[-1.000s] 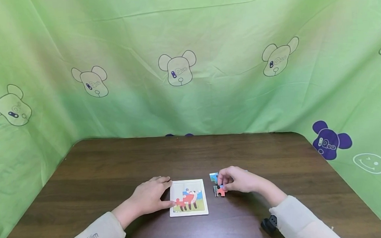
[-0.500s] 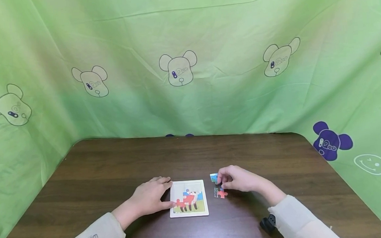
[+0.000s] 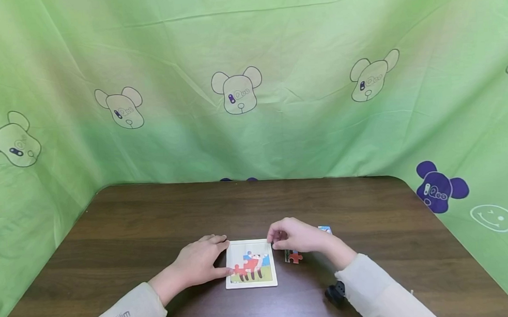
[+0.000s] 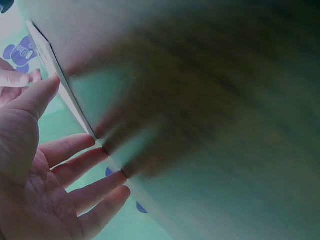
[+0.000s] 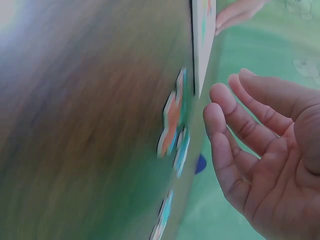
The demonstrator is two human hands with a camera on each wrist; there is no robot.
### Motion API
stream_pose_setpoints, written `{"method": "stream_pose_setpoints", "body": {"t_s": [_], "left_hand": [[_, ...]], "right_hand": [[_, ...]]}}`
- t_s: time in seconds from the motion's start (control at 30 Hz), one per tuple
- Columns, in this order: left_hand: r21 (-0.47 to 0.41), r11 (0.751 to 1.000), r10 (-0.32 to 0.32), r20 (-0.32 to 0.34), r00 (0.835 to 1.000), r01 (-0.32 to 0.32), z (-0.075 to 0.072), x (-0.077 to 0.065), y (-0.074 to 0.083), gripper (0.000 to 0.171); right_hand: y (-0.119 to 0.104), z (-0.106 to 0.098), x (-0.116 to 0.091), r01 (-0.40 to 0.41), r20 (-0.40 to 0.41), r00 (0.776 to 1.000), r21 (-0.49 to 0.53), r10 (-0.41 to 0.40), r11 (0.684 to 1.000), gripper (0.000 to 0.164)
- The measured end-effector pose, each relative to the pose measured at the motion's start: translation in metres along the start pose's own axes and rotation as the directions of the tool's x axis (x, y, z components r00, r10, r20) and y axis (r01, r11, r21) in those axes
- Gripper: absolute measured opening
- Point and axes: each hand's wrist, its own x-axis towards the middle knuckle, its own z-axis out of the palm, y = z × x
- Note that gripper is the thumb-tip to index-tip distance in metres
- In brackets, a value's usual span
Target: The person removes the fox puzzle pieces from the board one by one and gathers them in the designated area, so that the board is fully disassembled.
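On the worktop (image 3: 187, 211): puzzle tray (image 3: 241, 248), left grip (image 3: 200, 261) spread against its left edge; right grip (image 3: 298, 234) loosely curved, empty. At right, loose pieces (image 3: 294, 258), probably light and stiff: pinch by edges.

left hand (image 3: 199, 262) 1 | right hand (image 3: 300, 235) 1 | puzzle tray (image 3: 249, 246) 1 | loose puzzle pieces (image 5: 171, 120) 3+ | table (image 3: 153, 218) 1 | black wrist device (image 3: 335, 294) 1 | outlined bear heads (image 3: 240, 96) 5, one cropped | smiley (image 3: 492, 219) 1

wood-grained brown table (image 3: 187, 211), pale puzzle frame (image 3: 252, 285) (partly filled), loose puzzle pieces (image 3: 295, 258) near it
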Motion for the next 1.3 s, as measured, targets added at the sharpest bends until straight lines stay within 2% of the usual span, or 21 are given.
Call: {"method": "stream_pose_setpoints", "body": {"t_s": [0.17,0.5,0.83,1.3], "left_hand": [[-0.012,1.0,0.0,0.0,1.0,0.0,0.002,0.001,-0.001,0.064],[-0.015,1.0,-0.009,0.012,1.0,0.009,0.001,0.002,-0.003,0.066],[-0.022,1.0,-0.007,0.006,1.0,0.007,0.001,0.001,-0.002,0.064],[-0.023,1.0,-0.005,0.006,1.0,0.006,0.001,0.001,-0.001,0.064]], "right_hand": [[-0.011,0.008,0.014,0.026,0.033,0.999,-0.018,-0.025,0.999,0.008],[-0.018,0.021,0.029,-0.001,0.092,0.996,-0.006,0.002,1.0,0.013],[-0.02,0.028,0.029,0.024,0.101,0.995,-0.044,-0.02,0.999,0.02],[-0.021,0.03,0.029,0.005,0.095,0.995,-0.018,-0.004,1.0,0.022]]}}
